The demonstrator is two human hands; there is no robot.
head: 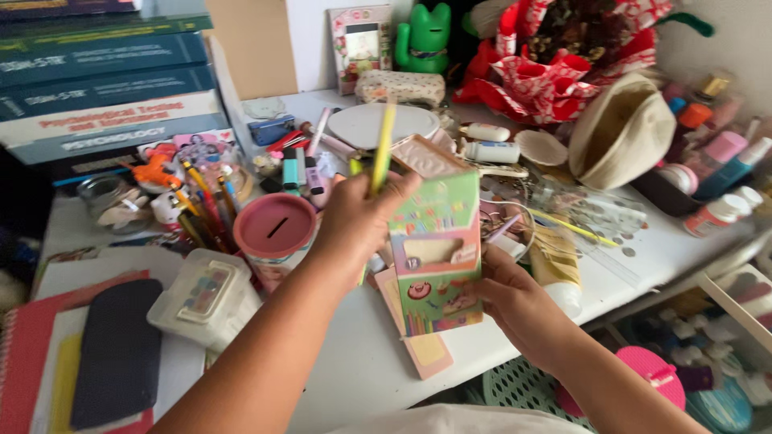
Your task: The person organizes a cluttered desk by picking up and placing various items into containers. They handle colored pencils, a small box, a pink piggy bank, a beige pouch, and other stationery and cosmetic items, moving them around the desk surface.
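My left hand (358,215) holds a yellow-green pencil (383,145) upright, just above the open top of a colourful pencil box (435,249). My right hand (519,305) grips the box from below and from the right, holding it upright above the white desk (362,362). The box is green and pink with a small window in its front. Its flap is open at the top. Under the box lies a pink card or notepad (426,354) on the desk.
A pink round money tin (276,229), a cup of coloured pencils (201,205) and a clear plastic box (205,297) stand left of my hands. Books are stacked at the back left. Bottles, a beige pouch (623,133) and red wrapping crowd the right.
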